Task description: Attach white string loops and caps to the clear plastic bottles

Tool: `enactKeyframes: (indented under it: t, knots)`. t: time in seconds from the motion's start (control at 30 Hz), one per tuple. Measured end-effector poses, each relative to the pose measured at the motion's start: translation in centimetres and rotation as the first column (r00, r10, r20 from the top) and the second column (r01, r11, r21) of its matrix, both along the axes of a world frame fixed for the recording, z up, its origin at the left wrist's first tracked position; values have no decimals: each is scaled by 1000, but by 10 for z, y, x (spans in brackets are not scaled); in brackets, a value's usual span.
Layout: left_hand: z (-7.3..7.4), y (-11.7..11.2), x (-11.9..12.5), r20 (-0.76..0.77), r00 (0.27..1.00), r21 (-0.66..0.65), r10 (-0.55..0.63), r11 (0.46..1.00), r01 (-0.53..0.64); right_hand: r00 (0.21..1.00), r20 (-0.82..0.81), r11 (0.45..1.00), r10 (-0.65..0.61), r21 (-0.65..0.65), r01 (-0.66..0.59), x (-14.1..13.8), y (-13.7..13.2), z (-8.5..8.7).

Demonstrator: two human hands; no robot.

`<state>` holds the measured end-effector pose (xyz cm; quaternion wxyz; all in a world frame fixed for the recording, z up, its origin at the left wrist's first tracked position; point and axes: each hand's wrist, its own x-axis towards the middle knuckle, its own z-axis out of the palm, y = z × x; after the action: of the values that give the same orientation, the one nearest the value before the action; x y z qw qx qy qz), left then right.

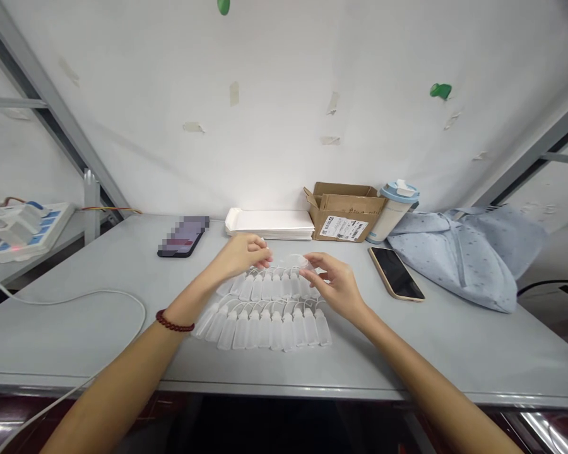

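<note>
Two rows of translucent white tags with thin white loops lie on the grey table (373, 353). The front row (274, 331) fans out toward me, and the back row (269, 287) lies just under my hands. Above the back row, my right hand (334, 284) is closed, with thumb and fingers pinched on a clear looped tag (296, 258) whose outline is faint. To its left, my left hand (246, 257) has its fingertips pressed together over the back row; anything between them is too small to name. A dark red beaded bracelet (174, 321) circles my left wrist.
At the wall stand a stack of white trays or boxes (272, 224), an open cardboard box (345, 217) and a blue-lidded cup (392, 211). Phones lie left (182, 236) and right (396, 273), near a pale blue cloth bag (459, 258). A white cable (142, 309) crosses the left side.
</note>
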<state>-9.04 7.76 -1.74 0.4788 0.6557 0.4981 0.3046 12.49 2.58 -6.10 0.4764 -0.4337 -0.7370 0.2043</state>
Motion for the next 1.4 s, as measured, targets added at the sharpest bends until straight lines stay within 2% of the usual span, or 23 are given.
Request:
enactKeyframes:
  t: [0.13,0.23,0.33,0.6,0.87,0.93,1.1,1.2,1.3,1.4]
  knots:
    - [-3,-13,17,136,975,-38,-174,983,180,994,-91,994,65,-80,-72,-4,-3,-1]
    - [-4,-18,20,131,966,31,-222,975,219,988,-115,987,106,-107,-118,-6,-4,-2]
    - [-5,-20,21,115,961,69,-253,967,246,992,-79,989,95,-102,-103,-6,-5,-1]
    - [-7,-23,24,73,958,131,-277,955,266,998,65,1000,25,-1,-25,-5,-5,0]
    - [-7,-24,26,9,973,132,-229,965,226,981,190,989,-39,150,10,-3,-4,0]
    - [-8,-24,26,9,972,148,-236,961,232,984,174,992,-34,127,12,-2,-4,0]
    - [-9,-25,26,27,968,211,-251,948,240,999,46,999,5,-40,-3,0,-4,2]
    - [-7,-26,26,45,969,213,-242,950,228,1000,-12,995,22,-94,-23,0,-4,5]
    - [-7,-28,27,67,964,183,-256,953,240,999,-40,993,29,-109,-33,0,-5,7]
    - [-9,-27,29,90,962,98,-257,964,249,998,-53,993,28,-109,-33,0,-6,7]
